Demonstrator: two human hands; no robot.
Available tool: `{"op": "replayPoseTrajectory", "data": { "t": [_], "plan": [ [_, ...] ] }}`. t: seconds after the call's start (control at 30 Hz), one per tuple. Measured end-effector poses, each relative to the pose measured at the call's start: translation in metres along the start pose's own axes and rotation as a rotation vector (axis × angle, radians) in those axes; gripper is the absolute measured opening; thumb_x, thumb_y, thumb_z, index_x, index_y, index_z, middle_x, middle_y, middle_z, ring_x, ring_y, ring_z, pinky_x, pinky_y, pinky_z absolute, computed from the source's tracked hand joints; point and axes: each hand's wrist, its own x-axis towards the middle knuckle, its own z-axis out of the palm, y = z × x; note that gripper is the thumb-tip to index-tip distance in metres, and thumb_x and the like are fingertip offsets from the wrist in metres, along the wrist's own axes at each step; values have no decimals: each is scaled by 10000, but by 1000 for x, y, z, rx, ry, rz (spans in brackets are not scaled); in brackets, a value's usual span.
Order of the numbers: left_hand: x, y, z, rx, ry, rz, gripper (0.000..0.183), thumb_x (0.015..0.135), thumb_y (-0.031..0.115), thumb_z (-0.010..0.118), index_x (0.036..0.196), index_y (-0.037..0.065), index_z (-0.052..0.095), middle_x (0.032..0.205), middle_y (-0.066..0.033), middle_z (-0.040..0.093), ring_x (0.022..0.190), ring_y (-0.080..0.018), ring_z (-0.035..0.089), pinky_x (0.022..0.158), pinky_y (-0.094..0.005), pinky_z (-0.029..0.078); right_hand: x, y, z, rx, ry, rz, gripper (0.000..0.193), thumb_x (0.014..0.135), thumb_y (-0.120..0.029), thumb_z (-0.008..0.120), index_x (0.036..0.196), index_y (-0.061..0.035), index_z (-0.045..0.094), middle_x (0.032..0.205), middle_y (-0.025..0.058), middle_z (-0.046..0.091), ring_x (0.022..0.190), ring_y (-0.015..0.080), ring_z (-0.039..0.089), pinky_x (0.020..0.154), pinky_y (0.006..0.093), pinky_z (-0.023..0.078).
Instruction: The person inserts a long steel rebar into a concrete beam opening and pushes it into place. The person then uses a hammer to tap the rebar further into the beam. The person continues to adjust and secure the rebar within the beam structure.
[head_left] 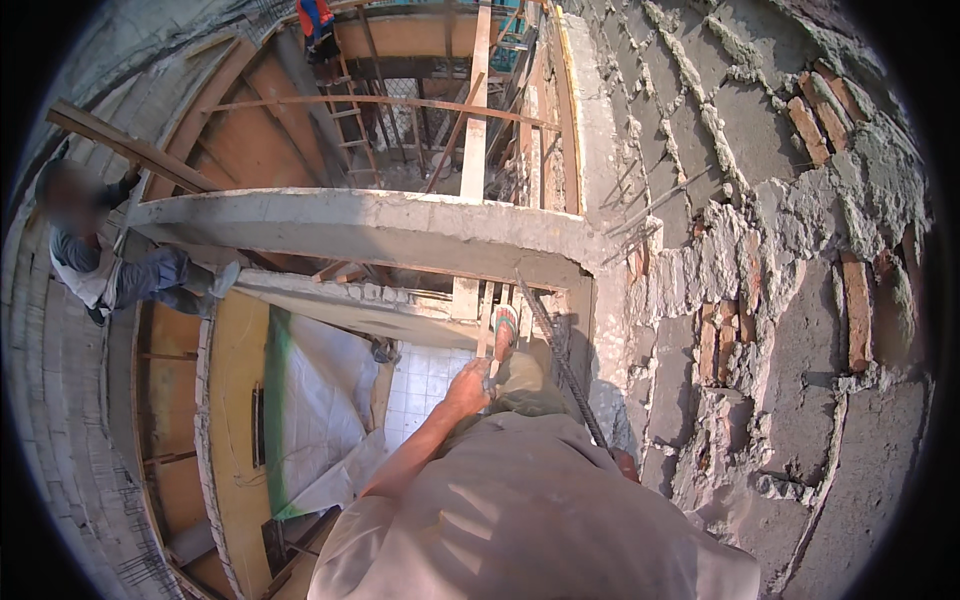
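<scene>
My left hand [468, 390] is at my bent knee, beside the olive trousers [527, 388]. Its fingers are closed around a small grey thing that I cannot make out. Of my right hand [625, 463], only a small part shows past my beige shirt [520, 500], its fingers hidden. Close to it is the lower end of a ribbed steel bar [560, 360], which leans along the concrete edge. My sandalled foot [504, 325] stands on narrow wooden strips [485, 310] beneath the concrete beam.
A concrete beam [370, 215] spans ahead, with an open shaft, planks [477, 140] and a ladder [350, 125] beyond. Rough wall with exposed bricks [857, 310] rises at right. White sheeting [320, 400] hangs below left. A co-worker [90, 250] stands far left; another person [318, 25] is at the top.
</scene>
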Motion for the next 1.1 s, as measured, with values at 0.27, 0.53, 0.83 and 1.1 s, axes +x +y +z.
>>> {"op": "replayPoseTrajectory", "data": {
  "t": [0.27, 0.53, 0.83, 1.1],
  "plan": [
    [74, 42, -12, 284, -196, 146, 532, 759, 211, 709, 1234, 29, 557, 1187, -204, 621, 1131, -361, 579, 1037, -499, 373, 90, -235, -112, -551, -243, -503, 318, 860, -321, 597, 977, -25, 602, 863, 229, 656, 846, 419, 632, 727, 497, 497],
    [52, -84, -27, -135, -95, -573, 309, 851, 388, 665, 797, 83, 670, 716, -151, 664, 692, -310, 652, 671, -436, 481, 202, -354, -169, 36, 187, -1006, 219, 808, -144, 702, 975, -23, 630, 877, 157, 641, 788, 361, 614, 682, 446, 498],
    [-34, -92, 5, -855, 182, -1191, 269, 862, 269, 697, 725, 73, 575, 575, 6, 529, 516, -92, 489, 510, -270, 406, 441, -227, -263, -331, 815, -408, 322, 828, -208, 706, 1040, 15, 610, 992, 215, 634, 899, 387, 605, 796, 434, 477],
    [25, -40, -18, -761, 151, -1314, 247, 863, 271, 685, 754, 75, 581, 604, -7, 538, 544, -115, 504, 523, -291, 415, 504, -188, -239, 320, 532, -129, 207, 903, -196, 626, 912, 8, 595, 686, 67, 576, 576, 139, 548, 548, 297, 455]
  ]
}}
